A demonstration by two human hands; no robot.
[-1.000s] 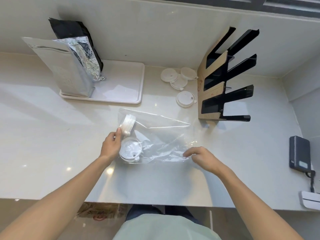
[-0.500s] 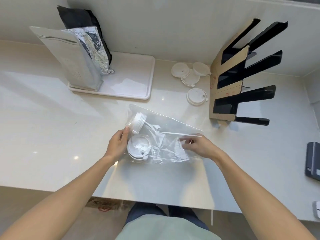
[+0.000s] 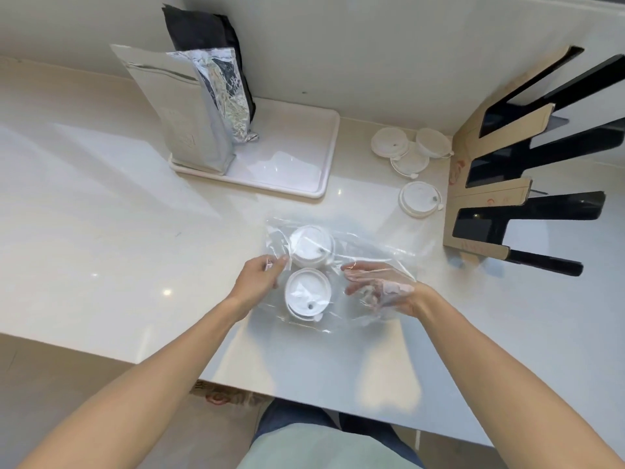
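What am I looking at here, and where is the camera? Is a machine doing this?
No machine is involved. These are a person's two bare hands, filmed by one wide-angle camera worn on the head and looking down at a pale counter. That is why both forearms come in from the bottom edge.

On the counter lies a clear plastic bag with two stacks of white cup lids inside. The left hand pinches the bag's edge. The right hand reaches inside the bag with its fingers loosely spread, and you see it through the plastic.

Further back are four loose lids and a white tray with a silver pouch standing on it and a black pouch behind that. A black-and-cardboard rack stands on the right.
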